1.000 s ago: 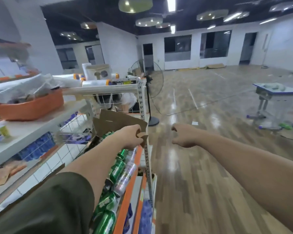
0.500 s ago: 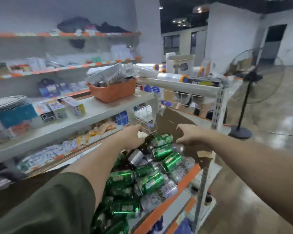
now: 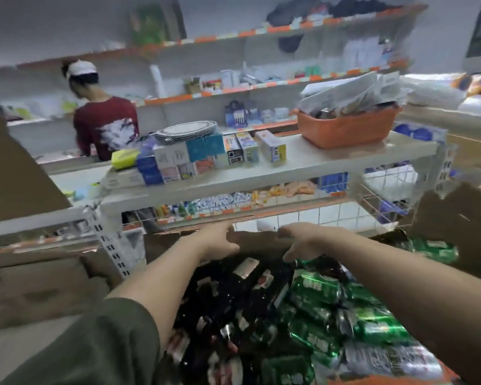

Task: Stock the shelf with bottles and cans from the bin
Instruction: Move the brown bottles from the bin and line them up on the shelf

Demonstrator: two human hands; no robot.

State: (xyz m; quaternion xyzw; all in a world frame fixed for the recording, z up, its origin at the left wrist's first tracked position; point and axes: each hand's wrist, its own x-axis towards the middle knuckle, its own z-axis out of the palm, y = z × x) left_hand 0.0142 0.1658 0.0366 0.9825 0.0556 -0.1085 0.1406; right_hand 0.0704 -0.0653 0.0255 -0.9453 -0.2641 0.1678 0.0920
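Both hands — left (image 3: 218, 243), right (image 3: 303, 240) — rest on the brown cardboard box's far wall (image 3: 258, 241); grip closure unclear. Below: blurred green cans (image 3: 314, 287), dark bottles (image 3: 233, 295).

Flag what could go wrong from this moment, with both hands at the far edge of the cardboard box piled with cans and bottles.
1. The cardboard box looks torn along its edges; if the left hand and right hand pull on that flap, it may rip further.
2. The green cans and dark bottles lie loosely heaped; shifting the box could send some rolling out.
3. The frame is motion-blurred, so the grip itself is hard to confirm.
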